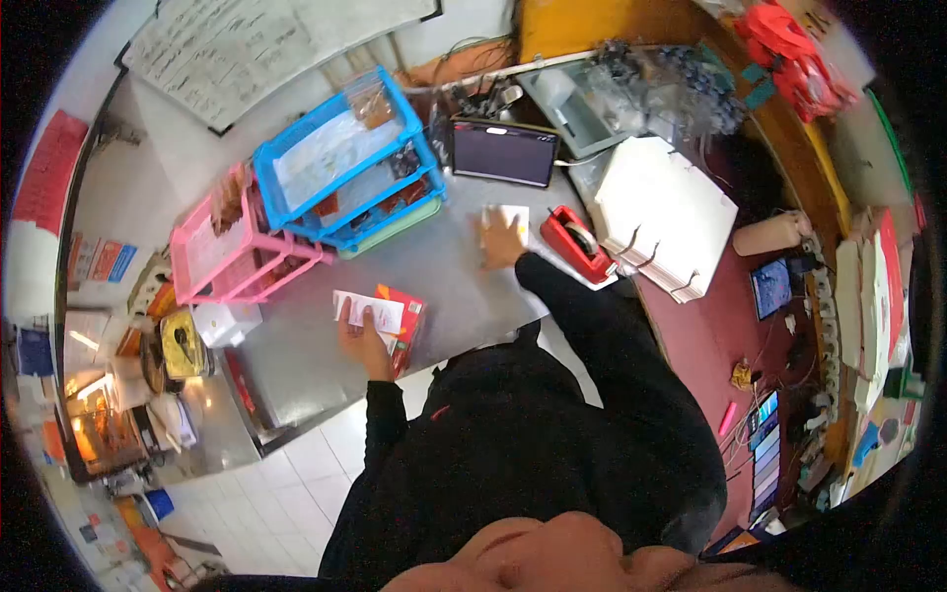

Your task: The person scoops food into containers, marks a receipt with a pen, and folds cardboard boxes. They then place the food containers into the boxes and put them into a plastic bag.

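My left hand [367,345] is at the table's front edge, its thumb pressed on a white slip of paper [387,314]. Under and beside the slip is a red printed packet [408,335]; how far my fingers reach beneath it is hidden. Farther right, my right hand [502,243] lies with fingers spread on a small white sheet [515,214]. Just right of that hand is a red tape dispenser [575,247] with a roll of tape, standing on more white paper.
Blue stacked trays [286,222] and a pink tray rack [212,281] stand at the left of the metal table [449,271]. A dark-screened tablet [505,153] is at the back. A stack of white boards [676,212] sits at the right, near a reddish desk [686,345].
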A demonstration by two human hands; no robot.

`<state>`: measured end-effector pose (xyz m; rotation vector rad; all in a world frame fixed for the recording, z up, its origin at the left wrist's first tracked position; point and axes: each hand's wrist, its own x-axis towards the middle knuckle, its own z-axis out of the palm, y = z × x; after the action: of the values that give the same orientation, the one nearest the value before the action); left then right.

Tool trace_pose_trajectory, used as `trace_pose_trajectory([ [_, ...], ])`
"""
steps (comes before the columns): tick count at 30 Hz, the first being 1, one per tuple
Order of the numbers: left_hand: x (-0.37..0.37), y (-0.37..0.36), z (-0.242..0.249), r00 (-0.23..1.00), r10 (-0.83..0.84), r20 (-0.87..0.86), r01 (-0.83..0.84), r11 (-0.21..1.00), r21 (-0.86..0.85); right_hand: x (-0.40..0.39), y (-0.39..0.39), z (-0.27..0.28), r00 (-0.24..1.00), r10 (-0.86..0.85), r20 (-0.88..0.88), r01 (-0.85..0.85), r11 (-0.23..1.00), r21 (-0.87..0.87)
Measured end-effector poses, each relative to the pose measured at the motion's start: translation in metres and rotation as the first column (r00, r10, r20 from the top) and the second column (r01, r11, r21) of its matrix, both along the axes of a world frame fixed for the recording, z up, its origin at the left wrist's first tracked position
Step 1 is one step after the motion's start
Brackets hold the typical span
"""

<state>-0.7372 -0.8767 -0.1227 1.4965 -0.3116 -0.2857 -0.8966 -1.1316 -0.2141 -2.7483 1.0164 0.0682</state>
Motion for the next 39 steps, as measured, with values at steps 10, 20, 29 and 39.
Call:
trace_pose_trajectory([
  [10,0.037,0.138,0.007,0.900,0.409,-0.149,-0.418,0.908,-0.031,0.068,0.048,0.082,0.930,0.262,0.258,-0.326,0.913,0.247],
  [20,0.027,0.087,0.001,0.943,-0.311,0.121,0.266,0.920,0.288,0.089,0.141,0.101,0.648,0.696,0.309,-0.746,0.662,0.072],
  [29,0.012,0.060,-0.026,0.670,-0.538,0.512,-0.067,0.643,0.763,-0.199,-0.048,0.021,0.834,-0.521,0.182,0.533,0.846,-0.021],
  [39,0.024,0.062,-0.029,0.617,-0.564,0.549,0.069,0.733,0.676,-0.231,-0.042,0.021,0.438,-0.896,0.075,0.432,0.283,0.856],
])
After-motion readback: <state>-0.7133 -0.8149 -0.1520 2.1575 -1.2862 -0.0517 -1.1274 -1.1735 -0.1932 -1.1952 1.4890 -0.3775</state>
